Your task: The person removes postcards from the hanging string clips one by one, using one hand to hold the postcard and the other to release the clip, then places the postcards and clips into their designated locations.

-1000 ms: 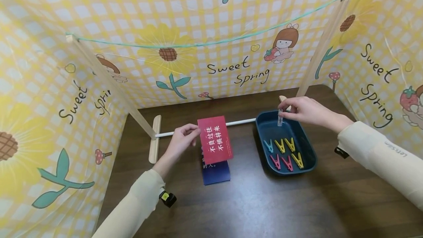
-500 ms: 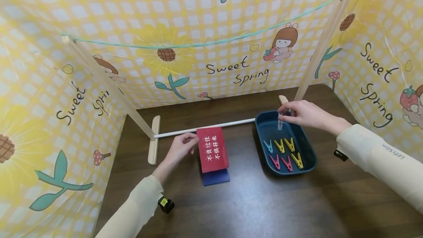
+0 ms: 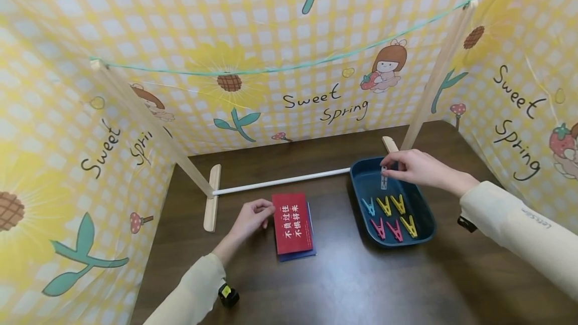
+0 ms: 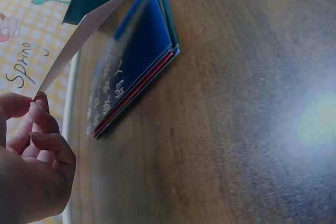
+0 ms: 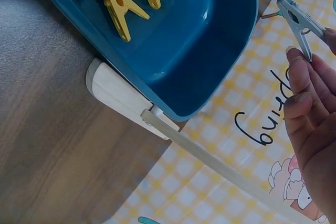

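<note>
My left hand (image 3: 251, 220) pinches the left edge of a red card (image 3: 293, 224) with white Chinese lettering. In the left wrist view the card (image 4: 79, 38) is tilted up above a small stack of cards, the top one a blue card (image 4: 142, 35). From the head view the red card covers most of that stack. My right hand (image 3: 417, 167) pinches a pale clothespin (image 3: 384, 178) over the far end of a dark blue tray (image 3: 356, 214). In the right wrist view the clothespin (image 5: 298, 18) is held by its handle ends between thumb and fingers.
Several yellow, pink and blue clothespins, such as a yellow one (image 3: 409, 226), lie in the tray. Behind stands a wooden frame with a left post (image 3: 153, 127), a right post (image 3: 438, 79), a white crossbar (image 3: 280, 181) and a green string (image 3: 289, 68). A checked cloth surrounds the table.
My left hand has brought the red card down and nearer, over the stack, uncovering the white crossbar. The right hand keeps its pinch on the clothespin above the tray.
</note>
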`<state>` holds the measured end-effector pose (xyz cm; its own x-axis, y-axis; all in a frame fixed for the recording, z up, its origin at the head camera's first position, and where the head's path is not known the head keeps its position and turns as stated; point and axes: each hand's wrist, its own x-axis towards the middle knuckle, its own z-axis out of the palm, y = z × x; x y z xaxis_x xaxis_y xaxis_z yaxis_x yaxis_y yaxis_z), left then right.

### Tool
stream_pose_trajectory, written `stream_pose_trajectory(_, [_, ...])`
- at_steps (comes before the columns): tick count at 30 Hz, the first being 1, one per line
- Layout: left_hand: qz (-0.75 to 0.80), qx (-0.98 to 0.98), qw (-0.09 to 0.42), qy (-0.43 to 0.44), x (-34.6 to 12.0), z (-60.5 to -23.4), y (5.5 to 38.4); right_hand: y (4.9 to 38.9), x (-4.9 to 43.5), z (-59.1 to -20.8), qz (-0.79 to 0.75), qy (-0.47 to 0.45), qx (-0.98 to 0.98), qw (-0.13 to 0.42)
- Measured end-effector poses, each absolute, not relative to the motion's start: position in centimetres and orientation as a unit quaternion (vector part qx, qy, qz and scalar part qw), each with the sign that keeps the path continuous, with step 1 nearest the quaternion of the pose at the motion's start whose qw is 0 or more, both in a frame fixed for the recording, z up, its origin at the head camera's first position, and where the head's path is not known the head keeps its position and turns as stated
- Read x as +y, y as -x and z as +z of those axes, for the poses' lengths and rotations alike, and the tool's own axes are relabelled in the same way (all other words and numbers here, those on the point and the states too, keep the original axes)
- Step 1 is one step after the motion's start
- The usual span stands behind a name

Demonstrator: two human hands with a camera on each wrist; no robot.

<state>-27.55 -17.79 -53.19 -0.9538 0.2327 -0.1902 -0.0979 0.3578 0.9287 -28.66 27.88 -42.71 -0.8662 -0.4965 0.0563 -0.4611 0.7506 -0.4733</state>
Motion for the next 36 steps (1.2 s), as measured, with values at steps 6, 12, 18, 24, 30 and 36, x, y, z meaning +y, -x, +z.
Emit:
stream_pose_trajectory(6, [0.565,0.809,0.158,-0.043,-17.6,-53.3,27.5,28.6,28.0,-42.9,-0.243,0.254,0.935,0.040])
stream_pose_trajectory(12, [0.553,0.816,0.160,-0.046,-17.6,-54.0,27.5,28.4,27.9,-43.0,-0.244,0.252,0.935,0.046])
stream_pose_trajectory(18, [0.540,0.828,0.146,-0.044,-17.6,-55.4,27.5,28.4,28.0,-43.5,-0.248,0.246,0.935,0.059])
stream_pose_trajectory(24, [0.529,0.838,0.132,-0.034,-17.7,-55.6,27.5,28.4,28.1,-44.0,-0.253,0.240,0.934,0.073])
stream_pose_trajectory(30, [0.496,0.859,0.123,-0.018,-17.8,-55.8,27.3,28.5,28.0,-44.3,-0.255,0.236,0.933,0.088])
stream_pose_trajectory(36, [0.463,0.878,0.118,-0.012,-17.9,-55.8,27.1,28.7,27.9,-44.6,-0.252,0.242,0.932,0.092])
